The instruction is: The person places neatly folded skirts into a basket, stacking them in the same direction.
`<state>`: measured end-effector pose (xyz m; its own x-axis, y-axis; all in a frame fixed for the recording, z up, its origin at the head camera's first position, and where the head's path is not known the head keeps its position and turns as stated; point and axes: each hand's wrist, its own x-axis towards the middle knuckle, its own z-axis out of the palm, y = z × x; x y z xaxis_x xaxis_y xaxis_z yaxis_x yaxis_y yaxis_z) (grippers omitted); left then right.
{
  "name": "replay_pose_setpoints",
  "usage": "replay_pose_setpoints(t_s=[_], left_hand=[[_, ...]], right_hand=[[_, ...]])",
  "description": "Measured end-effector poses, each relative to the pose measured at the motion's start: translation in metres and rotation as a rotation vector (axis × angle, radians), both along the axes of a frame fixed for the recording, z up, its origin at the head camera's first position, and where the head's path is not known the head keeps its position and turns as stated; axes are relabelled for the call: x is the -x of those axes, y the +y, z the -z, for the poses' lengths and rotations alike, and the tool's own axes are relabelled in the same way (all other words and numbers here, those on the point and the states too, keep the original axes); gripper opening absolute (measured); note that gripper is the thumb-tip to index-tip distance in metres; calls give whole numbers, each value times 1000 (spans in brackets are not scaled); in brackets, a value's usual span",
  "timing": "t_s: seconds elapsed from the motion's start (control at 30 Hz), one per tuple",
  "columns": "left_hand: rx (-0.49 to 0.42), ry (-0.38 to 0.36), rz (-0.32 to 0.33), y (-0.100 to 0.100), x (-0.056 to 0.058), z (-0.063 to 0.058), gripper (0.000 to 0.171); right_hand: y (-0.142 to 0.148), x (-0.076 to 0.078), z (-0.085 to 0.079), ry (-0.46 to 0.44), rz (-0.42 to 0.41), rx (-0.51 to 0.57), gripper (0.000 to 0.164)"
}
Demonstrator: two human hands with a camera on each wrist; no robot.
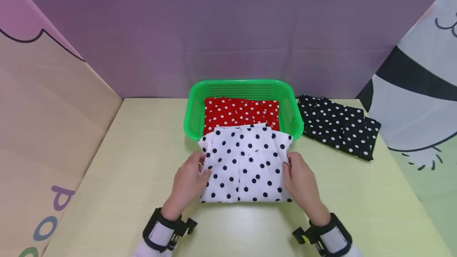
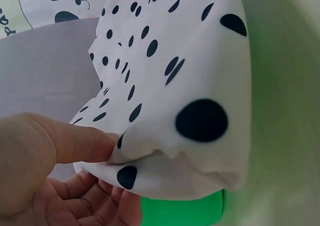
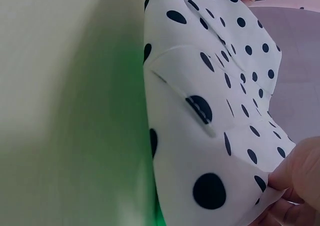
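Observation:
A folded white cloth with black polka dots [image 1: 246,169] is held up in front of the green basket, its top edge overlapping the basket's near rim in the head view. My left hand [image 1: 190,177] pinches its left side, thumb on the near face and fingers behind, as the left wrist view shows. At the right side, my right hand [image 1: 302,177] pinches the cloth in the same way. Behind it, a folded red cloth with white dots [image 1: 240,113] lies inside the green basket [image 1: 197,90]; its lower part is hidden by the white cloth.
To the right of the basket, a folded black cloth with white dots [image 1: 339,126] lies near the table's back right corner. The pale wooden table [image 1: 143,162] meets a purple backdrop [image 1: 235,31] behind, with printed panels on both sides.

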<state>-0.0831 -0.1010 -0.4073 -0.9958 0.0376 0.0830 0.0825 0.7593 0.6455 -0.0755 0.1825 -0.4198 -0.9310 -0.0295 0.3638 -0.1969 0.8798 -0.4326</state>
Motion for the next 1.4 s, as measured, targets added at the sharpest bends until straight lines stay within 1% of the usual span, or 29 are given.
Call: replay_pose_setpoints(t_s=[0.23, 0.37, 0.5, 0.7, 0.87, 0.97, 1.17, 1.4], left_hand=[[7, 9, 6, 1, 17, -11, 31], [20, 21, 13, 2, 28, -16, 30], [17, 7, 11, 1, 36, -18, 30], [-10, -7, 14, 1, 47, -19, 33], [-33, -21, 10, 1, 55, -17, 35], [-39, -18, 15, 1, 59, -19, 35], [-20, 7, 27, 3, 71, -25, 34], [11, 3, 45, 4, 87, -32, 34]], right_hand=[[0, 17, -9, 63, -37, -1, 20], [1, 25, -15, 70, -62, -6, 21], [2, 33, -21, 62, -80, -8, 21], [3, 44, -26, 84, -91, -2, 20], [5, 51, -29, 61, -90, 19, 17], [6, 55, -31, 53, -89, 23, 16], [8, 67, -36, 94, -101, 7, 16], [9, 79, -41, 116, -100, 3, 14]])
